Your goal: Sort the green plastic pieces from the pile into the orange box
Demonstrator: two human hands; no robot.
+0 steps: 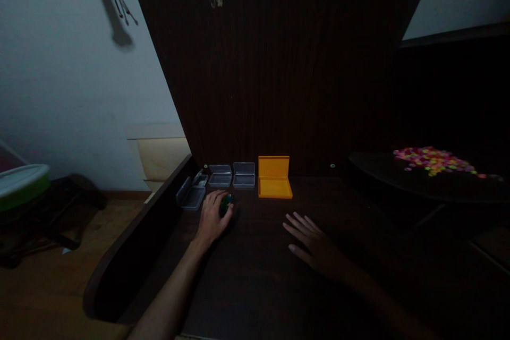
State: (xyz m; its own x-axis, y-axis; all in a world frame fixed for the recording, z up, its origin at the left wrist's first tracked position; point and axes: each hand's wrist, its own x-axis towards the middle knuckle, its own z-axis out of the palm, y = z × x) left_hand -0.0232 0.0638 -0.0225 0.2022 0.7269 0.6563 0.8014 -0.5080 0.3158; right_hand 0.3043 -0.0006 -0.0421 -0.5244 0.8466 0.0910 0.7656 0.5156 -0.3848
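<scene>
Far left of the open orange case, the raised side panel borders the dark tabletop, its rounded near end closest to you. Between that panel and the case, at much the same depth as the case, stand clear boxes with their lids raised: the leftmost clear box, a small clear box behind it, and two more, the nearer to the case being the right-hand clear box.

Left of the case and slightly closer to you, your left hand curls around a small dark green object, pinching it between thumb and fingertips, the green showing on the side toward the case. Whether its underside touches the tabletop, you cannot tell.

Directly behind the case, a tall dark back panel limits reach. In front of it, tabletop runs toward you between your hands, giving room to move.

To the case's right and nearer you, your right hand is palm down, fingers extended and slightly spread. Well right of the case, a curved dark ledge carries a heap of multicoloured pieces.
</scene>
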